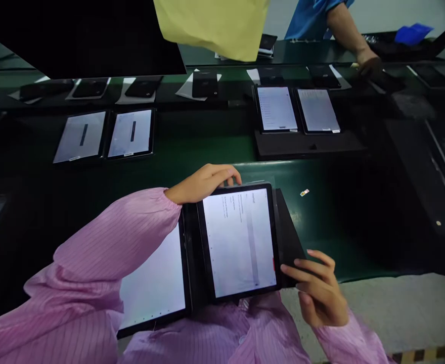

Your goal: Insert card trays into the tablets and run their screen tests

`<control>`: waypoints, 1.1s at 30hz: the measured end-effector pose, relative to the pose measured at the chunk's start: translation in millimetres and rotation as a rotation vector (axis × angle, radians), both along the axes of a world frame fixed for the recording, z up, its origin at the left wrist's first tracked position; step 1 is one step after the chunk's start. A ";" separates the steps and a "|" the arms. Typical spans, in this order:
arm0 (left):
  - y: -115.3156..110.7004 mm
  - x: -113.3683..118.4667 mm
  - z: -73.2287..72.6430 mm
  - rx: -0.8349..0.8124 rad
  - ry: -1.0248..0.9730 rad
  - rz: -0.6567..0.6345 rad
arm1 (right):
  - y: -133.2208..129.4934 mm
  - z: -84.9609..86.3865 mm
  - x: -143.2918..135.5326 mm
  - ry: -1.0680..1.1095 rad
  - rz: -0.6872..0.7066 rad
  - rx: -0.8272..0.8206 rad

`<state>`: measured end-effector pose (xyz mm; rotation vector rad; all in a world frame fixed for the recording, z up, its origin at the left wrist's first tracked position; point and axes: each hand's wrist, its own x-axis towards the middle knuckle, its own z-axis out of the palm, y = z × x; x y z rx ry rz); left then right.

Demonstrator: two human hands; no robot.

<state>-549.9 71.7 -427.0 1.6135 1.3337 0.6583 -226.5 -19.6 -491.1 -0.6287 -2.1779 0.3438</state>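
A tablet with a lit white screen (241,242) lies in front of me, slightly turned, with lines of sideways text. At its top edge rests my left hand (207,183), fingers bent over the rim and the fingertips partly hidden. My right hand (319,288) is beside the tablet's lower right edge, fingers spread, the index fingertip at or very near the frame. A second lit tablet (156,283) lies to the left, partly under my left sleeve. Beneath the first tablet, a black flat piece (288,237) sticks out on the right.
Two lit tablets (131,132) lie at the back left, two more (277,108) on a black box at the back right. A small card (304,192) is on the green mat (321,222). Another person's hand (368,60) reaches in behind. Yellow paper (215,25) hangs above.
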 end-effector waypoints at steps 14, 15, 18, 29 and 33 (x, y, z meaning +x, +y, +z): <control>-23.8 9.4 18.1 0.065 0.044 -0.208 | 114.8 87.5 -71.4 -0.002 0.110 -0.062; -24.7 9.8 18.3 0.069 0.034 -0.206 | 116.4 88.0 -74.1 -0.033 0.116 -0.060; -25.5 11.7 20.7 0.066 0.009 -0.214 | 119.7 88.2 -79.6 -0.121 0.122 -0.062; -5.8 19.0 15.3 0.032 -0.078 -0.343 | 129.2 96.4 -87.7 -0.260 0.194 -0.195; -12.0 14.2 14.2 0.056 -0.070 -0.282 | 129.0 95.8 -89.2 -0.268 0.186 -0.194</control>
